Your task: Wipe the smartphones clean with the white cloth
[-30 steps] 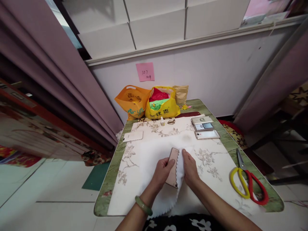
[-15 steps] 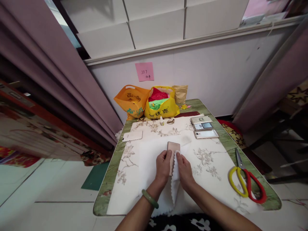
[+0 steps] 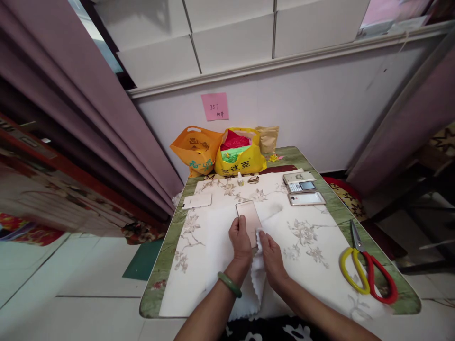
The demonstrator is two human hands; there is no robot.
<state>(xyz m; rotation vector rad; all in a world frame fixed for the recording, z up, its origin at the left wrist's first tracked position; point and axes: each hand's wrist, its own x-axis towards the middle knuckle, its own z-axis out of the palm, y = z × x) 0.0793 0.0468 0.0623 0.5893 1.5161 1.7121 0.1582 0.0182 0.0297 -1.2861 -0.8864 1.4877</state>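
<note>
My left hand point(image 3: 241, 239) is closed on the left edge of a pinkish-gold smartphone point(image 3: 250, 215), its thumb lying across the phone's face. The phone tilts to the left above the table. In my right hand point(image 3: 271, 255) a white cloth point(image 3: 259, 279) with a scalloped edge is pinched, right by the phone's lower right edge. The cloth hangs down toward my lap. Under both hands lies a plain white sheet point(image 3: 218, 237) on a flower-patterned table cover point(image 3: 305, 237).
Scissors point(image 3: 359, 246) with yellow and red handles lie at the right. Several phones point(image 3: 306, 199) are stacked at the back right; a white phone point(image 3: 197, 201) lies left. A small bottle point(image 3: 240, 180), an orange bag point(image 3: 197, 149) and a yellow bag point(image 3: 240, 158) stand behind.
The phone has turned to lean left, showing more of its face. My right hand with the cloth has moved slightly down, away from the phone's middle to its lower edge.
</note>
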